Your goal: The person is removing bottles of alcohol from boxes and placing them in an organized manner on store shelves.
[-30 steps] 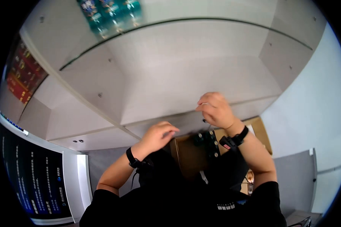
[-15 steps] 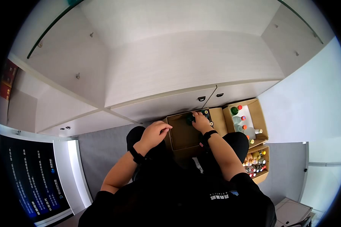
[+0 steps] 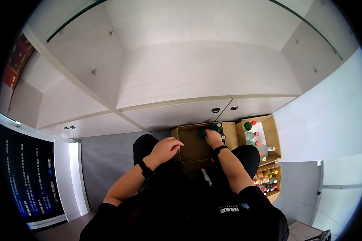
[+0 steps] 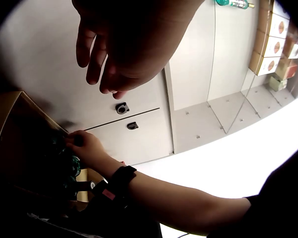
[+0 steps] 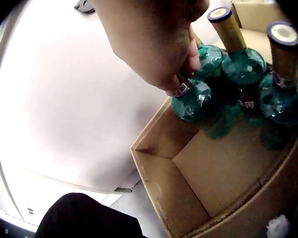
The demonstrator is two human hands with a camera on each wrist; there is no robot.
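A green glass bottle [image 5: 191, 103] stands in an open cardboard box [image 5: 156, 193] in the right wrist view. My right hand [image 3: 214, 138] reaches into that box and grips the bottle by its neck, the fingers hiding its top. Several like green bottles [image 5: 244, 65] with gold necks and dark-rimmed caps crowd beside it. My left hand [image 3: 165, 149] hovers by the box's left edge in the head view, fingers loosely bent and nothing in them.
A white cabinet with a wide shelf [image 3: 197, 72] rises in front, glass shelf edge [image 3: 309, 26] above. To the right stand a carton [image 3: 274, 136] of capped bottles and another box [image 3: 278, 180] of small bottles. Red boxes [image 3: 18, 60] sit far left.
Both hands have come down from in front of the shelf, and the view has tilted down. My right hand has gone into the box and taken hold of a green bottle's neck.
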